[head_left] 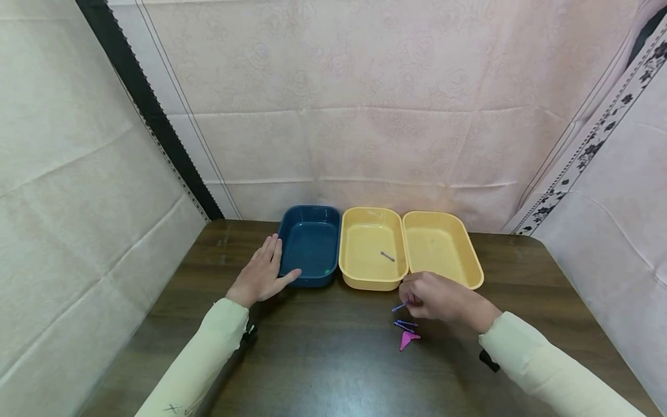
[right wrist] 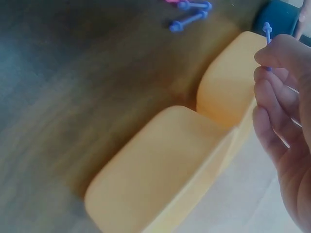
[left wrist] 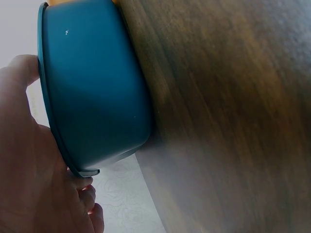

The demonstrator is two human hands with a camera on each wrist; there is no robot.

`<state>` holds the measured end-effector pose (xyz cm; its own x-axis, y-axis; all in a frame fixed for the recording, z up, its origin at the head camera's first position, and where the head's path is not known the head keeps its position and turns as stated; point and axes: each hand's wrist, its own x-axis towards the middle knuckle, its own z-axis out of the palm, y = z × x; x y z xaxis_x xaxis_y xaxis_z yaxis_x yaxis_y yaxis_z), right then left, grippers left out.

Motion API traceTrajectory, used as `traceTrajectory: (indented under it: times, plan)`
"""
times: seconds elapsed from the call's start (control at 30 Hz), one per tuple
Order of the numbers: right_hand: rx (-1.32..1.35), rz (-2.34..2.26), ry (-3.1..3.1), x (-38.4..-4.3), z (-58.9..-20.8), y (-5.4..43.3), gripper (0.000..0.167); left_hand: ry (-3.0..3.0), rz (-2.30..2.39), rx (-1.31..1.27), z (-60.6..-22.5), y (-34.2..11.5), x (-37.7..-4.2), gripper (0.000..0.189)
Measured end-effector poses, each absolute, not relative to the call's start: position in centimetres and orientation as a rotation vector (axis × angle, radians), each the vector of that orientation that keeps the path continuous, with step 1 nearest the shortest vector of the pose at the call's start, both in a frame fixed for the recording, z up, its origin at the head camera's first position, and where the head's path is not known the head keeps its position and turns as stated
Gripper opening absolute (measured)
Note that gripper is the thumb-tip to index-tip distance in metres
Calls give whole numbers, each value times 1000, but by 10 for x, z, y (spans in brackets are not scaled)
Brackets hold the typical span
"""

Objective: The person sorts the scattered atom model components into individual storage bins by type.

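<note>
My right hand (head_left: 435,296) pinches a small purple rod with knobbed ends (right wrist: 267,32) between thumb and fingertips, just in front of the two yellow trays. Below that hand on the table lie more purple rods (head_left: 406,326), and a flat pink pointed piece (head_left: 408,339) lies nearest to me. At the left, my left hand (head_left: 263,273) rests with straight fingers against the rim of the dark blue tray (left wrist: 92,82), its thumb over the near corner. A single rod (head_left: 387,256) lies inside the middle yellow tray (head_left: 372,284).
Side by side stand the blue tray, the middle yellow tray and the right yellow tray (head_left: 443,249). A tiny green spot (head_left: 327,271) shows in the blue tray. Pale cloth (head_left: 339,145) hangs behind the brown wooden table (head_left: 323,359) and on both sides.
</note>
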<state>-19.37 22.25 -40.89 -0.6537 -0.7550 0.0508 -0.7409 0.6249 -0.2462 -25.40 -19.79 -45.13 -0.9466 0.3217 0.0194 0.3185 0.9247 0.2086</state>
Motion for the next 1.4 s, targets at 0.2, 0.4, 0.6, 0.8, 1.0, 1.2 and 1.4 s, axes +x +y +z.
traceTrajectory:
  times: [0.2, 0.4, 0.6, 0.8, 1.0, 1.2, 1.4]
  plan:
    - [-1361, -352, 2808, -203, -397, 219, 20, 3054, 323, 507, -451, -198, -255, 105]
    - [-1391, -327, 2823, -214, -382, 215, 18, 3048, 332, 509, -452, -198, -256, 105]
    - [-1360, -278, 2855, -224, -373, 211, 20, 3041, 319, 509, -452, -199, -256, 106]
    - [-1250, -272, 2865, -231, -370, 206, 17, 3039, 320, 503, -452, -198, -255, 106]
    - [-1264, -279, 2873, -241, -375, 202, 19, 3041, 325, 505, -452, -198, -254, 106]
    - [-1264, -320, 2874, -252, -383, 199, 21, 3052, 336, 506, -452, -198, -254, 106]
    - [-1192, -341, 2879, -261, -395, 198, 20, 3047, 319, 508, -451, -199, -255, 106]
